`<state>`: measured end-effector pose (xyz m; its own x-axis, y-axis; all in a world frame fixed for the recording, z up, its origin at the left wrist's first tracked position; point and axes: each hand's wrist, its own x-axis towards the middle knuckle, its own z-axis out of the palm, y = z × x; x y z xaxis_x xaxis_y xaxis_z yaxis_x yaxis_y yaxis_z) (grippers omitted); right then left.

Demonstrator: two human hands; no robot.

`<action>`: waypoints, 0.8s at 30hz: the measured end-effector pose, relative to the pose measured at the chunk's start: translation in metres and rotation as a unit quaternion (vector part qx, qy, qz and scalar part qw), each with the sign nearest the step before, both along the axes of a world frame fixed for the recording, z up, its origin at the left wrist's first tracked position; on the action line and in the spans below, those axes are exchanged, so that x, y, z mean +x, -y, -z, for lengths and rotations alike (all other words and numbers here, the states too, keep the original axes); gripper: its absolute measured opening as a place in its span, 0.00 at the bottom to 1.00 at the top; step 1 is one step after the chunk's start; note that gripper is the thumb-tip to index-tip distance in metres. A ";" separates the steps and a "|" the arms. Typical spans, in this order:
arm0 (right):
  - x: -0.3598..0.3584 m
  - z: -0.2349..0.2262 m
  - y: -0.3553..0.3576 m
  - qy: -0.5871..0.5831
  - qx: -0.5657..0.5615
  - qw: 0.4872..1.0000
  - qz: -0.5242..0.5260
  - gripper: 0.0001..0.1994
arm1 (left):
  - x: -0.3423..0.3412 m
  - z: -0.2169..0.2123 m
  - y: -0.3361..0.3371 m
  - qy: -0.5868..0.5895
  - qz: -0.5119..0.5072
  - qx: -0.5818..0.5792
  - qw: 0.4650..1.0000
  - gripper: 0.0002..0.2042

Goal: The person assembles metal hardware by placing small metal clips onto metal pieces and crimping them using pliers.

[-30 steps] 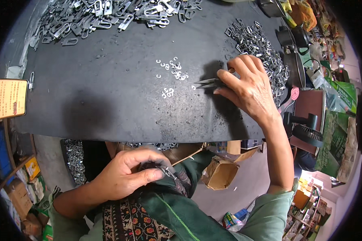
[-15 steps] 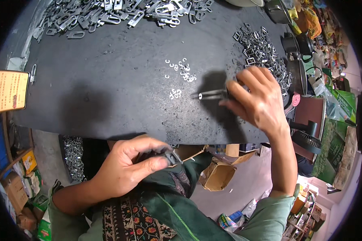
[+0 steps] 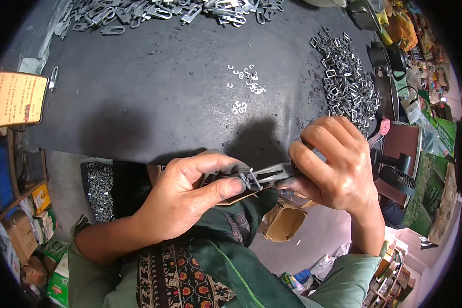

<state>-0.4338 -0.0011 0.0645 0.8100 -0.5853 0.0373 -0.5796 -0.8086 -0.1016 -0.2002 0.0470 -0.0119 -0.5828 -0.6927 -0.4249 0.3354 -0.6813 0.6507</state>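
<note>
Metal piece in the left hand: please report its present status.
Left hand gripping the metal piece. Right hand holding two-pronged tool, tips at the piece's end. Left thumb partly covers the piece.

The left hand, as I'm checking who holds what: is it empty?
No, the left hand pinches a small metal piece.

Light: moderate across the dark tabletop (image 3: 179, 77); I logged a pale sheen right of its middle. Shadows: two, broad and soft-edged, fell toward its near side. Highlights: glossy on the right hand (image 3: 341, 172) by its near edge; yellow panel (image 3: 18, 100), at its left, showed bright. Distortion: its near edge bowed; black vignette ringed my feed.
</note>
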 end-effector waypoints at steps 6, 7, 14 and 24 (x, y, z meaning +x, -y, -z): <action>0.000 0.001 -0.019 -0.020 0.027 0.998 0.055 0.17 | 0.001 0.002 -0.001 0.041 0.001 -0.065 0.997 0.10; 0.000 0.001 -0.025 0.002 0.023 0.997 0.072 0.17 | 0.002 0.001 -0.001 0.036 0.008 -0.068 0.997 0.10; -0.006 0.009 -0.060 0.028 0.108 0.981 0.162 0.12 | 0.016 0.015 -0.028 0.132 0.136 -0.054 0.980 0.16; -0.096 0.087 -0.038 0.022 -0.216 0.806 0.551 0.13 | 0.008 0.063 -0.041 0.134 0.122 0.000 0.984 0.19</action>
<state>-0.5301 0.0373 -0.0221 -0.2008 -0.8727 0.4451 -0.9732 0.2298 0.0115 -0.1925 0.0884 -0.0753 -0.5989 -0.5461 -0.5858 -0.0205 -0.7208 0.6929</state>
